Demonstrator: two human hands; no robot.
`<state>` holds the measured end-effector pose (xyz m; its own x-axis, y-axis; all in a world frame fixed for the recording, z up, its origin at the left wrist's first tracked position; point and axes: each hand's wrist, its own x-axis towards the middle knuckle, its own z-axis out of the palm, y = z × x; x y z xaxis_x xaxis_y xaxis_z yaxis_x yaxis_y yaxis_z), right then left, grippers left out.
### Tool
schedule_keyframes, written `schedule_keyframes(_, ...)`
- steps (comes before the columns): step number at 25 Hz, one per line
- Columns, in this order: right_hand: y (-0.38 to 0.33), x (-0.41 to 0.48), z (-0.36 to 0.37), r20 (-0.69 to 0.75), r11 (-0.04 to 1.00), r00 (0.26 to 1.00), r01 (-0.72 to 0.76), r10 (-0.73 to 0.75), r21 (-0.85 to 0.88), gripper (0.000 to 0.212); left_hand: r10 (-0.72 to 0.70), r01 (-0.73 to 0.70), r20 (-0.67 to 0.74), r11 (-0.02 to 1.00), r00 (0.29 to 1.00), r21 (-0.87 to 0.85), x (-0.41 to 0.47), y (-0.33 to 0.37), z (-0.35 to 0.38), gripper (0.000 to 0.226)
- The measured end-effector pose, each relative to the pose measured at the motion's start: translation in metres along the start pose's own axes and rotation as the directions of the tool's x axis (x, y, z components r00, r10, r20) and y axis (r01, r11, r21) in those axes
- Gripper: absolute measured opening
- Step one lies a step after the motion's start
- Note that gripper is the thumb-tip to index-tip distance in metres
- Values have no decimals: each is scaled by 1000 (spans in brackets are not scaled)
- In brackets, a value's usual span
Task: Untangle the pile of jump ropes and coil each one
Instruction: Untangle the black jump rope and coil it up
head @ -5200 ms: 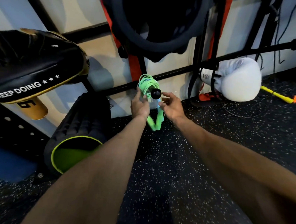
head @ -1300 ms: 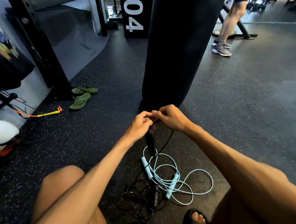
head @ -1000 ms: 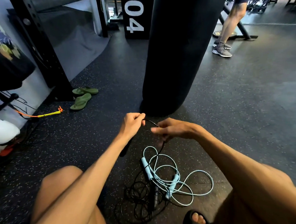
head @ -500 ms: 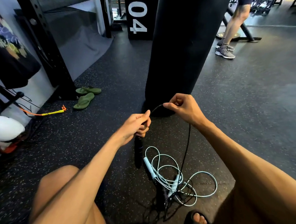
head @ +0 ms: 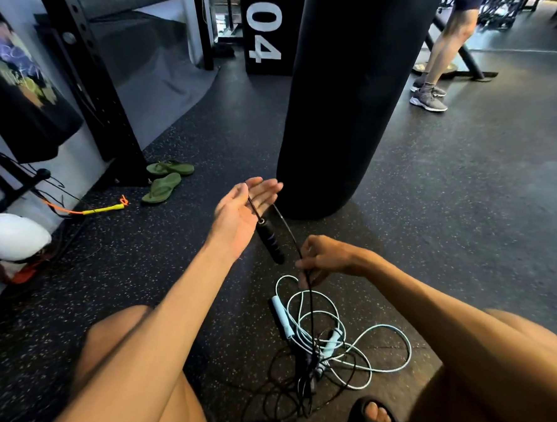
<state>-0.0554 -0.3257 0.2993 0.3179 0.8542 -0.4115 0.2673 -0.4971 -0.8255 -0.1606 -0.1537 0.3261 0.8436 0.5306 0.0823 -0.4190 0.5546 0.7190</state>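
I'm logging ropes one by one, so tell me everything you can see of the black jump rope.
The black jump rope has a thin black cord and a dark handle with purplish bands. The handle hangs tilted below the open left hand, whose palm the cord crosses. The cord arcs to the right hand, which pinches it, then drops into a tangle with the light blue rope on the floor.

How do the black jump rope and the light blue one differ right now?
The black rope is partly lifted, draped over the open left hand and pinched by the right hand; the blue rope lies wholly on the floor. The black cord looks thinner than the blue. Their cords overlap in one pile.
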Motion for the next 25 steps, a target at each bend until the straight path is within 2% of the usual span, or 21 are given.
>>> schedule_keyframes(2, 0, 2, 4, 4, 998, 999, 53, -53, -28, 16, 58, -58, -23, 998, 998, 9, 3, 0, -4, 29)
schedule_keyframes(4, -2, 6, 5, -69, 974, 983, 160, -173, -161, 18, 126, -118, -77, 988, 989, 100, 7, -2, -12, 27)
schedule_keyframes(6, -6, 10, 3, -149, 890, 930, 261, -336, -374, 18, 217, -170, -128, 938, 968, 300, 10, -5, -18, 25)
schedule_keyframes(9, -16, 10, 1, -185, 777, 839, 360, -512, -516, 12, 314, -183, -104, 760, 944, 624, 11, -12, -24, 28)
schedule_keyframes(11, -21, 9, -2, -191, 708, 765, 429, -615, -561, 11, 249, -129, -61, 678, 967, 723, 8, -15, -24, 28)
schedule_keyframes(14, -27, 8, -9, -271, 639, 645, 445, -715, -627, 13, 7, 5, -12, 605, 1000, 796, -2, -16, -15, 28)
schedule_keyframes(17, -32, 7, -22, -378, 661, 586, 400, -717, -634, 14, -204, 108, 18, 590, 979, 800, -12, -16, -3, 33)
schedule_keyframes(20, -31, 7, -28, -466, 719, 570, 375, -677, -586, 13, -306, 143, 103, 685, 946, 714, -15, -15, 1, 41)
schedule_keyframes(22, -30, 8, -28, -555, 810, 599, 333, -577, -483, 16, -335, 186, 123, 752, 934, 633, -16, -14, 3, 39)
schedule_keyframes(25, -25, 14, -24, -604, 930, 708, 256, -366, -264, 36, -312, 239, 110, 873, 944, 425, -16, -10, 5, 31)
